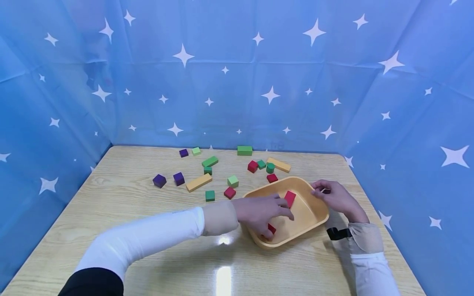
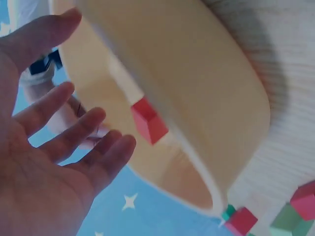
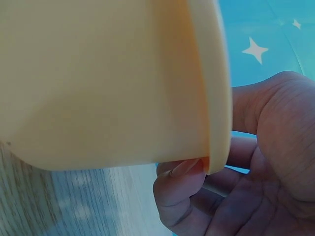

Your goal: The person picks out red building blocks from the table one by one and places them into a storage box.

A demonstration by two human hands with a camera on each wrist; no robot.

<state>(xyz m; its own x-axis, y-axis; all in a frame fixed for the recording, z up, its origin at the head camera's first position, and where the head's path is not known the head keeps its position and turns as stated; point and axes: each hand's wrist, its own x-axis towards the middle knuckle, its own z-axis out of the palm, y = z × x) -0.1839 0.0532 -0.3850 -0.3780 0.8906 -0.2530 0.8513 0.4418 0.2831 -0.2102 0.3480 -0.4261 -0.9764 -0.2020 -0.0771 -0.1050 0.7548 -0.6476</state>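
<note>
Gripping the round-cornered, pale-orange tray (image 1: 301,216) is the right hand (image 1: 338,198); the left hand (image 1: 262,211) is loosely splayed.

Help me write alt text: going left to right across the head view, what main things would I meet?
Leftmost purple block → nearer tan plank → leftmost red block → left hand → tan tray → right hand.

No text, label, brand or number can be read in any view. The only printed marks are white four-pointed stars (image 1: 314,32) on the blue cloth (image 1: 229,24) along the table's (image 1: 126,197) far, left and right sides.
</note>
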